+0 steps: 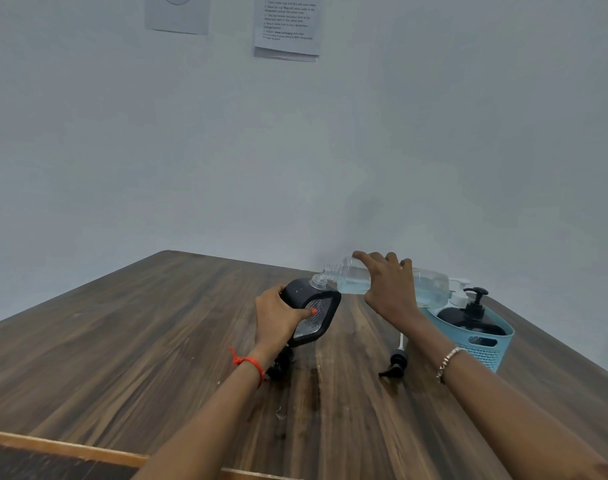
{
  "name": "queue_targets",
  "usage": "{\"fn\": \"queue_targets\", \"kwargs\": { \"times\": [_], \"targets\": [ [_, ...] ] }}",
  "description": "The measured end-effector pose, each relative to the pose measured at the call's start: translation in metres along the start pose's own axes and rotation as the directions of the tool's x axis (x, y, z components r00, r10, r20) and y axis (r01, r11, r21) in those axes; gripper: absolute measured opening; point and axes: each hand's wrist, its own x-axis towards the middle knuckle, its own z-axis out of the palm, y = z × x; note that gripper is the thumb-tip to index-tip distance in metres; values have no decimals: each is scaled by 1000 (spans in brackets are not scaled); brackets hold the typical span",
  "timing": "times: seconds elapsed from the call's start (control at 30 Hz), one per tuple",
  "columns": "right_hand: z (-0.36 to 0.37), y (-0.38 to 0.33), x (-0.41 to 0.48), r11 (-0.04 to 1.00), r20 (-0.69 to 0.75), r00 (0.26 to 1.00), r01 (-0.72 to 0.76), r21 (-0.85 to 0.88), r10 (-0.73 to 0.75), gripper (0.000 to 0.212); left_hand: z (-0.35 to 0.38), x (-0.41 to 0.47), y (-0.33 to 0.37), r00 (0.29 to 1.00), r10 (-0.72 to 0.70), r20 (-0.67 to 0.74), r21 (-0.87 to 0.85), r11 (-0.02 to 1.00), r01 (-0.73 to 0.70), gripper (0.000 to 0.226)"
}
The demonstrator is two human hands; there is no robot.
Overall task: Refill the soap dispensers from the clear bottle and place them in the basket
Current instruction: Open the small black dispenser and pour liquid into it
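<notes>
The dispenser (309, 306) is gripped in the left hand (278, 317) and leaned toward the bottle (351, 278), which is clasped and tipped by the right hand (389, 289), mouth to neck, for pouring. A pump (396, 365) is laid aside on the surface (157, 341) beside the basket (486, 351).

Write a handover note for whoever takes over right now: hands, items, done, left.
Left hand: grips the black soap dispenser, pump off, tilted toward the bottle.
Right hand: grips the clear bottle, tipped with its neck at the dispenser's mouth; liquid is visible in it.
Black pump head: lies on the wooden table by the right forearm.
Done: blue basket holds a black pump dispenser; a white pump top shows behind it.
Left: finish the pour, refit the pump, put this dispenser in the basket.
</notes>
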Motion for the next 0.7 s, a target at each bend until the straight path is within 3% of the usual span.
{"fn": "queue_targets", "kwargs": {
  "times": [0.7],
  "targets": [
    [-3,-2,0,1000,-4,1000,13,8,-13,70,-3,1,-2,1000,-23,-8,24,999,23,47]
  ]
}}
